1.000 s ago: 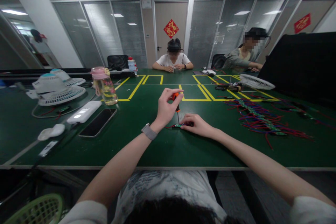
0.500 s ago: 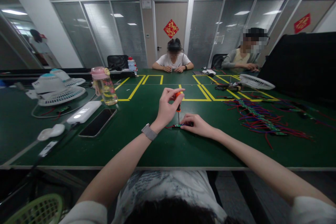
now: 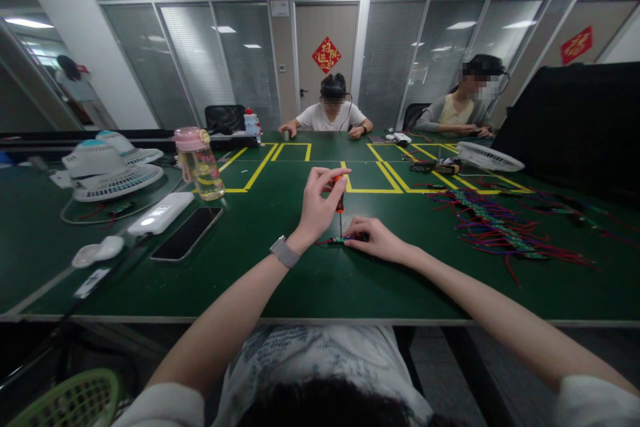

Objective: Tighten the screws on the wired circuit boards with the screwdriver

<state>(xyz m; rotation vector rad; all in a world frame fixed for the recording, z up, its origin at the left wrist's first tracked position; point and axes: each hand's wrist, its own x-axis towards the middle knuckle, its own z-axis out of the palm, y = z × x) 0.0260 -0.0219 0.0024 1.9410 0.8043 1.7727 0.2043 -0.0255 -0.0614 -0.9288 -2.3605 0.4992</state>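
My left hand, a watch on its wrist, is closed around the handle of an orange and black screwdriver. The screwdriver stands upright, and its tip meets a small green circuit board lying on the table. With its fingertips, my right hand pinches the right end of that board. Dark and purple wires show under the right fingers, and a red wire runs out to the left. Part of the board is hidden by the right fingers.
Many wired circuit boards lie in a row at the right. To the left are a phone, a white power bank, a pink-lidded bottle and white fans. Two people sit across the green table.
My hands and the screwdriver stay in nearly the same place. Across the table, one person's hands have moved apart, one now on a small cylinder.
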